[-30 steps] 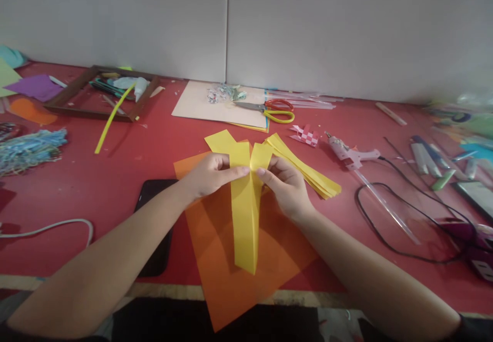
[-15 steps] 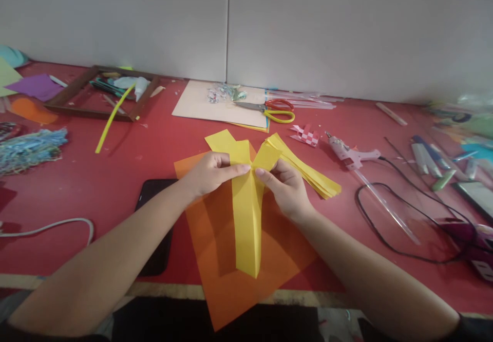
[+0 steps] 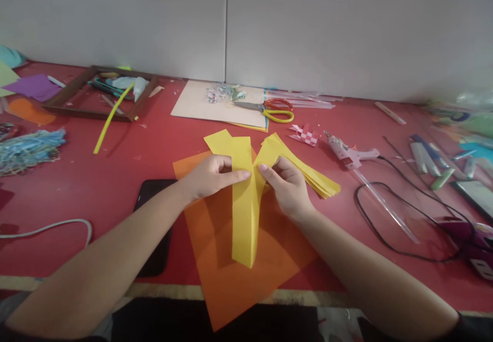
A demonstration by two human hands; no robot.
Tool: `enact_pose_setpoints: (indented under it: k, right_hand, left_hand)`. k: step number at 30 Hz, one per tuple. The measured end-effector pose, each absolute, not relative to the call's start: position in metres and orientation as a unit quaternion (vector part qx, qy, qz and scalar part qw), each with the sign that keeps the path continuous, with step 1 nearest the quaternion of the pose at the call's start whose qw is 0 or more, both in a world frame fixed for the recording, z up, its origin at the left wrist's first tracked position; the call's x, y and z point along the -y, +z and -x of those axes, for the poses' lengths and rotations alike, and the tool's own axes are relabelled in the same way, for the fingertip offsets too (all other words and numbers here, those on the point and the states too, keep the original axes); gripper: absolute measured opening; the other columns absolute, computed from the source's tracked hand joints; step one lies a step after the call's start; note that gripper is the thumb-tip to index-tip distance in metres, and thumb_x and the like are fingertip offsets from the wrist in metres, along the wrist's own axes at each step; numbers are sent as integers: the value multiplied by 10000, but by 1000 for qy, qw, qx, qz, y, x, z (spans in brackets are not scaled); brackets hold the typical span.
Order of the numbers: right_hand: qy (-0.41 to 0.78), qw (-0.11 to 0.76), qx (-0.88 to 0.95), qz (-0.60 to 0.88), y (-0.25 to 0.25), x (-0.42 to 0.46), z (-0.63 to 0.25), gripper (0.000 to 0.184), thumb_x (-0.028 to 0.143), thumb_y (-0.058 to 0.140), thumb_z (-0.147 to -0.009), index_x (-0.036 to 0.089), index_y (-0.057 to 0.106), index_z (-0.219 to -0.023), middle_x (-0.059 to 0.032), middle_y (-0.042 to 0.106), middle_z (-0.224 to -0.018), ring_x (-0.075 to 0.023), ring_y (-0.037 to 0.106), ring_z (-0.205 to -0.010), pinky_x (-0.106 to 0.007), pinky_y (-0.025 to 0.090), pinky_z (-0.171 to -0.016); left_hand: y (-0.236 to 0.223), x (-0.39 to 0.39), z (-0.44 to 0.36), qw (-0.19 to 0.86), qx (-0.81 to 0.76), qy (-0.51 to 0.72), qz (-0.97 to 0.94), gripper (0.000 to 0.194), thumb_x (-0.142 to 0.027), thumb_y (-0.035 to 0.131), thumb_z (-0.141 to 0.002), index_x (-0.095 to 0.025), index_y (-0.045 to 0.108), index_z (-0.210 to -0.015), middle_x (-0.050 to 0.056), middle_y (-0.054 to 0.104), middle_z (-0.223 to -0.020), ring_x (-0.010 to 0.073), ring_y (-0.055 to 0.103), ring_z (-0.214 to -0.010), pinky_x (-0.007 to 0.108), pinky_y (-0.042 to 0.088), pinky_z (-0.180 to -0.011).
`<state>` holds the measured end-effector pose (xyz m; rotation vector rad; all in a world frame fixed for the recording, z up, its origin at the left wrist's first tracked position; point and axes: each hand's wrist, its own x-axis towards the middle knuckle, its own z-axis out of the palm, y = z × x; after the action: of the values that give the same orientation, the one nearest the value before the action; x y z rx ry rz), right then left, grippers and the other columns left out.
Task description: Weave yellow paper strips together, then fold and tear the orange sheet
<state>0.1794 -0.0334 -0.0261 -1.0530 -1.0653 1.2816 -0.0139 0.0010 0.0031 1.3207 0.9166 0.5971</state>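
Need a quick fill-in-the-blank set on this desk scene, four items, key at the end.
1. The left hand and right hand both hold folded paper coloured ____.
2. The scissors have one yellow handle and one ____ handle.
3. The black phone lies partly hidden behind the person's ____ forearm.
4. The glue gun has a body coloured ____.

Missing words: yellow; red; left; pink.

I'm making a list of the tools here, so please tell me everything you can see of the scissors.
The scissors have grey, metallic-looking blades, seemingly closed, and two handle loops, red behind and yellow in front. They lie flat, blades pointing left across a pale sheet, loops past its right edge. The tips lie by shiny scraps; clear sticks lie near the red loop. Neither hand touches them.
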Motion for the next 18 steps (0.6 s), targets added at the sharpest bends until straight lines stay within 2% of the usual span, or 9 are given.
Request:
enact_pose_setpoints:
  k: [4, 7, 18]
  right_hand:
    - [576, 518, 471, 423, -23, 35, -179, 234, 410, 772, -803, 277, 715, -987, -23, 760, -993, -202, 707, -891, -362, 579, -820]
    - [581, 503, 481, 421, -22, 36, -178, 261, 419, 768, -802, 264, 721, -1007, -40, 766, -1042, -226, 709, -969, -399, 571, -884]
    - [573, 520, 478, 416, -21, 36, -178, 219, 381, 773, -805, 266, 732, -986, -26, 776, -1011, -218, 717, -942, -397, 573, -880]
  left_hand:
    - [3, -3, 13, 665, -376, 292, -575, 352, -412, 781, -757, -155, 742, -995, 103, 757, -1073, 266, 690, -1020, 394, 527, -913]
    - [4, -3, 12, 664, -363, 303, -580, 361, -407, 783, -762, -165, 750, -1029, 105, 745, -1140, 264, 685, -1047, 402, 511, -957]
    - [2, -3, 12, 664, -351, 311, -583, 309, -363, 777, -781, -169, 758, -1021, 91, 748, -1132, 246, 687, -1034, 390, 509, -963]
